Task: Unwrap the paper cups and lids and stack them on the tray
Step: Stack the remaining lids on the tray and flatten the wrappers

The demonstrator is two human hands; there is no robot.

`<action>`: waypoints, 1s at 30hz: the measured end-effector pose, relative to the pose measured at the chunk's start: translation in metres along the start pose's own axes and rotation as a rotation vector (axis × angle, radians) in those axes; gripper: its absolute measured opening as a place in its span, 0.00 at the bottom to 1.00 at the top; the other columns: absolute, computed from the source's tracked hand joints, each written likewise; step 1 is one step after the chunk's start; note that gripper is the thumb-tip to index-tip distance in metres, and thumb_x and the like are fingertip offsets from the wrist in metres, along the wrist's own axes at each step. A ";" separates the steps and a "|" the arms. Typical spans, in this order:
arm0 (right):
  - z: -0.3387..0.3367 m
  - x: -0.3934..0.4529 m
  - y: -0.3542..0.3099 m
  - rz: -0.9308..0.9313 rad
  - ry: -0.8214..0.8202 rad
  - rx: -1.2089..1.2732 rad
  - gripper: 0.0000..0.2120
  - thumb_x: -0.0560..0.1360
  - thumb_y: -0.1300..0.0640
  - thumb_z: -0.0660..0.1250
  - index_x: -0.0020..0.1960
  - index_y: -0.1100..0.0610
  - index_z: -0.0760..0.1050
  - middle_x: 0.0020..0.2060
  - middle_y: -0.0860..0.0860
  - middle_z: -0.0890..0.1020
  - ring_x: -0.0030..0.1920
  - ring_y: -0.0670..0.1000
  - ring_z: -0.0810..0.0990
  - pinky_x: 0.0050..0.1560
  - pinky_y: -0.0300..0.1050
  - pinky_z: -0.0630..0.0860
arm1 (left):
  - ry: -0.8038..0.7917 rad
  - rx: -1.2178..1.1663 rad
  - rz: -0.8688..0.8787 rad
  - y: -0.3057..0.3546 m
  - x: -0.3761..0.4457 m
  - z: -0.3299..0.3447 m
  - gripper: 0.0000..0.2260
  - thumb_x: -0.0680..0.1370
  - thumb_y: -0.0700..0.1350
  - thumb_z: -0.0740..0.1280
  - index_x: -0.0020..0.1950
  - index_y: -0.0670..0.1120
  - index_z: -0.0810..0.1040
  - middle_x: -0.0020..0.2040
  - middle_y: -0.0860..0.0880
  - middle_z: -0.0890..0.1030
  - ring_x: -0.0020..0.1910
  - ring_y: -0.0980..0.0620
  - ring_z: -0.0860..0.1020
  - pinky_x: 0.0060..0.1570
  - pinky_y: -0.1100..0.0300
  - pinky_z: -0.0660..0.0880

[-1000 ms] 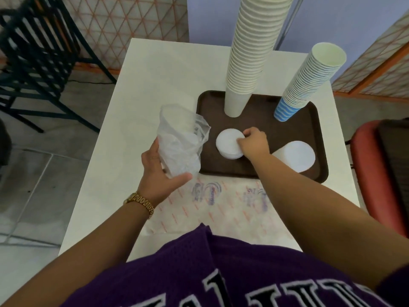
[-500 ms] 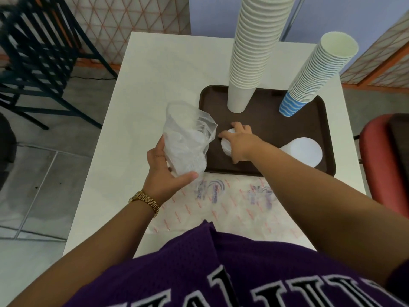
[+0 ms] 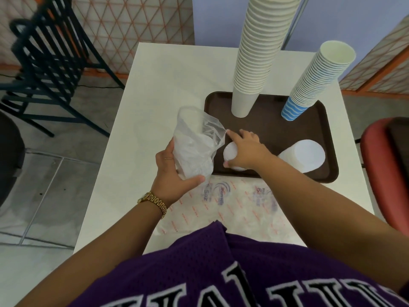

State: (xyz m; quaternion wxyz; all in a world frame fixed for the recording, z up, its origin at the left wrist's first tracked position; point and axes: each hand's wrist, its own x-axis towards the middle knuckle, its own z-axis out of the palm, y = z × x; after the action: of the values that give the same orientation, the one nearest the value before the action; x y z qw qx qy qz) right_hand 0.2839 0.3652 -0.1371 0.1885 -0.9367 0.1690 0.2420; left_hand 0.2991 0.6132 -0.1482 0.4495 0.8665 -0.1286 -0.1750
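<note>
The left hand (image 3: 174, 173) grips a thin plastic bag (image 3: 195, 147) over the tabletop (image 3: 155, 85), beside the tray (image 3: 270, 129). The right hand (image 3: 247, 149) rests relaxed on a small stack of lids (image 3: 230, 151) there. The bag looks light, limp and slippery; best pinched at its open mouth.

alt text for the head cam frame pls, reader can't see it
Seen from above, the left hand grips a clear plastic bag beside a brown tray on a white table, while the right hand rests on a small stack of white lids. Two tall paper cup stacks and another lid stack stand on the tray.
</note>
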 end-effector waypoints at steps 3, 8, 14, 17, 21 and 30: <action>-0.024 -0.024 -0.013 -0.091 0.469 0.371 0.25 0.77 0.50 0.68 0.73 0.51 0.69 0.68 0.52 0.73 0.68 0.54 0.68 0.65 0.48 0.68 | -0.023 0.014 0.019 0.001 0.000 -0.003 0.54 0.63 0.55 0.81 0.78 0.58 0.47 0.62 0.61 0.53 0.63 0.56 0.64 0.63 0.55 0.72; -0.076 -0.077 -0.052 -0.371 0.538 0.679 0.07 0.76 0.59 0.69 0.50 0.48 0.82 0.43 0.40 0.82 0.41 0.38 0.78 0.46 0.31 0.74 | -0.077 0.005 0.048 0.010 -0.001 -0.005 0.54 0.61 0.57 0.80 0.77 0.61 0.47 0.61 0.60 0.55 0.62 0.55 0.66 0.66 0.52 0.72; -0.077 -0.099 -0.072 -0.402 0.147 -0.018 0.11 0.73 0.55 0.71 0.55 0.52 0.80 0.39 0.38 0.74 0.40 0.42 0.72 0.38 0.36 0.65 | -0.145 0.010 0.091 0.023 -0.010 -0.001 0.55 0.62 0.55 0.81 0.77 0.61 0.45 0.62 0.56 0.56 0.61 0.54 0.67 0.65 0.52 0.73; -0.070 -0.107 -0.071 -0.300 0.060 -0.048 0.11 0.71 0.46 0.73 0.50 0.49 0.76 0.41 0.44 0.77 0.44 0.48 0.75 0.36 0.39 0.65 | -0.174 0.022 0.120 0.031 -0.014 0.001 0.54 0.64 0.51 0.81 0.76 0.61 0.45 0.66 0.52 0.56 0.61 0.53 0.67 0.63 0.54 0.73; -0.062 -0.114 -0.069 -0.265 0.067 -0.029 0.15 0.76 0.49 0.70 0.61 0.52 0.79 0.51 0.49 0.81 0.47 0.48 0.77 0.45 0.40 0.68 | -0.208 0.022 0.144 0.038 -0.022 0.001 0.52 0.65 0.51 0.80 0.75 0.63 0.45 0.66 0.52 0.56 0.62 0.52 0.67 0.61 0.59 0.71; -0.060 -0.135 -0.069 -0.243 0.087 0.104 0.09 0.77 0.56 0.69 0.56 0.47 0.79 0.40 0.42 0.76 0.40 0.43 0.75 0.40 0.35 0.68 | -0.215 0.037 0.177 0.037 -0.037 -0.010 0.52 0.66 0.52 0.80 0.77 0.59 0.46 0.68 0.51 0.56 0.67 0.48 0.67 0.64 0.60 0.69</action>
State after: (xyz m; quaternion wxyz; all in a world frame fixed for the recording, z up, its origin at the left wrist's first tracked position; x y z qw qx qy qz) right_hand 0.2239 0.4295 0.0003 0.2571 -0.9488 0.0747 0.1673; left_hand 0.2674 0.6140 -0.1055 0.4309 0.8361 -0.2551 -0.2242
